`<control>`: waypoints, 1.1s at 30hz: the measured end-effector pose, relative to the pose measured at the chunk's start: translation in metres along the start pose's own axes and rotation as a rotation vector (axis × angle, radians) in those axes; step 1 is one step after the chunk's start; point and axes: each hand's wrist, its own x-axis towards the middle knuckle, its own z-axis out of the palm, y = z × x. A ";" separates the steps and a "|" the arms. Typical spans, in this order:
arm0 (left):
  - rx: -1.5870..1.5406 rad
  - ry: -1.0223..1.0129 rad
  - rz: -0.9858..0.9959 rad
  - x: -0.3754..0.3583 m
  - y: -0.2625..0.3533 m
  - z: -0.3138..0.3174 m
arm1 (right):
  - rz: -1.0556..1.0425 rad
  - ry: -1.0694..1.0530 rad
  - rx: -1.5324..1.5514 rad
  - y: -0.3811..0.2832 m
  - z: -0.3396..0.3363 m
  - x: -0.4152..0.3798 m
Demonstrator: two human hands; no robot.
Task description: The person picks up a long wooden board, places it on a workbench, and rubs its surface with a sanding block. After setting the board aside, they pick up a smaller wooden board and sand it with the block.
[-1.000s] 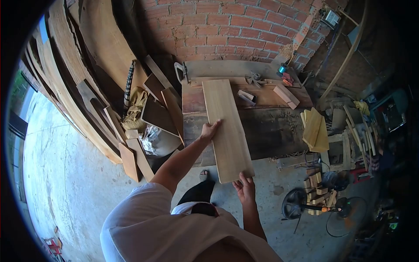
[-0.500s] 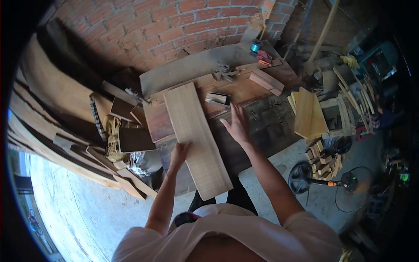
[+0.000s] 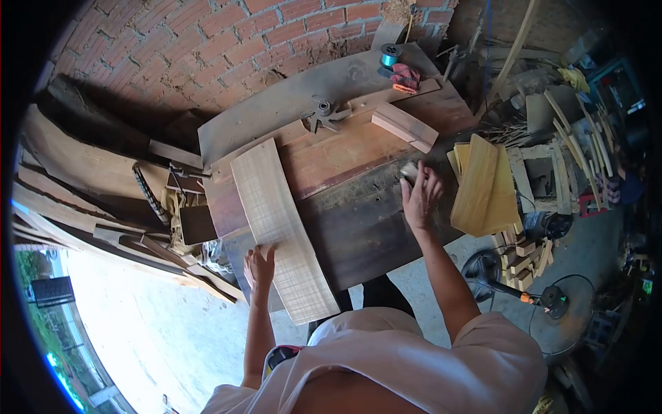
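Pale brown board (image 3: 284,221), faintly cross-lined

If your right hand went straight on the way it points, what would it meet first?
The right hand, with a small object in its grasp, would likely meet the pinkish wooden block on the workbench first; depth is unclear, so it might pass above.
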 end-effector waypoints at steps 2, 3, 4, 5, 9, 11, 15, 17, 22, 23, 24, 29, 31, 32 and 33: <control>-0.040 -0.028 -0.050 0.002 0.004 0.003 | -0.055 0.028 -0.045 0.015 -0.003 0.027; -0.077 -0.047 -0.088 -0.003 0.001 0.006 | -0.100 0.068 -0.087 0.017 0.001 0.045; -0.076 0.020 -0.081 -0.011 0.004 0.010 | -0.115 0.087 -0.133 0.019 0.013 0.066; -0.103 -0.039 -0.141 -0.025 0.003 0.011 | -0.134 0.105 -0.167 0.018 0.023 0.083; -0.097 -0.164 -0.246 -0.056 0.025 -0.006 | -0.149 -0.143 -0.272 0.027 0.056 0.126; -0.130 -0.134 -0.205 -0.058 0.017 -0.001 | -0.188 -0.207 -0.322 0.025 0.047 0.134; -0.167 -0.229 -0.170 -0.044 0.008 -0.010 | 0.046 -0.312 -0.040 0.004 0.037 0.112; -0.240 -0.232 -0.125 -0.038 -0.001 -0.012 | 0.276 -0.386 0.317 -0.008 0.030 0.074; -0.361 -0.275 0.006 -0.031 -0.022 -0.004 | 0.385 -0.454 0.647 -0.127 -0.050 -0.085; -0.372 -0.302 -0.002 -0.029 -0.025 -0.001 | 0.359 -0.465 0.653 -0.146 -0.051 -0.119; -0.362 -0.270 0.029 -0.028 -0.027 0.002 | 0.338 -0.534 0.659 -0.169 -0.060 -0.144; -0.366 -0.074 0.170 -0.044 -0.035 0.003 | 0.077 -0.433 0.381 -0.234 -0.062 -0.216; -0.421 -0.015 0.236 -0.053 -0.033 0.003 | -0.040 -0.400 0.260 -0.247 -0.065 -0.211; -0.428 -0.019 0.241 -0.060 -0.029 0.001 | -0.166 -0.366 0.150 -0.251 -0.067 -0.208; -0.551 -0.130 0.251 -0.065 -0.020 -0.009 | -0.171 -0.361 0.146 -0.251 -0.066 -0.207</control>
